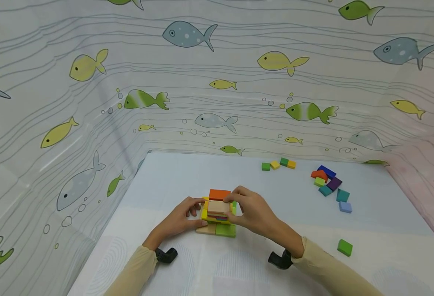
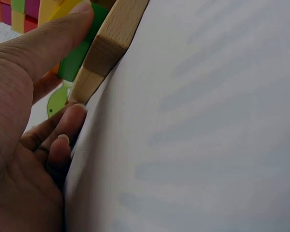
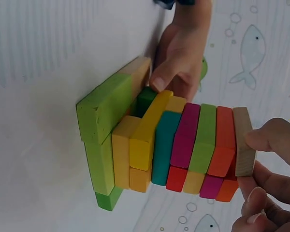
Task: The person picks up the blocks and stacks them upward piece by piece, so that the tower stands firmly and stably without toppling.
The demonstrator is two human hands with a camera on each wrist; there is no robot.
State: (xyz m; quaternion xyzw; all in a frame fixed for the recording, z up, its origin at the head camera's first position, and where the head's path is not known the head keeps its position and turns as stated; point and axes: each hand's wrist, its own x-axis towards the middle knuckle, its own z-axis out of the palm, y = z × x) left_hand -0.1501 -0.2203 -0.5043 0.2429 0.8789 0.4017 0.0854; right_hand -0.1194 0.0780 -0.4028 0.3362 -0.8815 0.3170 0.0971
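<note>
A tower of stacked coloured wooden blocks stands on the table between both hands, with layers of green, yellow, teal, purple and orange. My right hand pinches a plain wood block at the tower's top, thumb on one side and fingers on the other. Low on the tower, my left hand holds the left side; its thumb touches a yellow block, and other fingers reach round behind. Light green and plain wood blocks form the base. An orange block shows behind the top block in the head view.
Green and yellow blocks lie near the table's back edge. To the right is a loose cluster with a purple block, a red block and several others. A single green block lies nearer on the right. Fish-printed sheeting surrounds the table.
</note>
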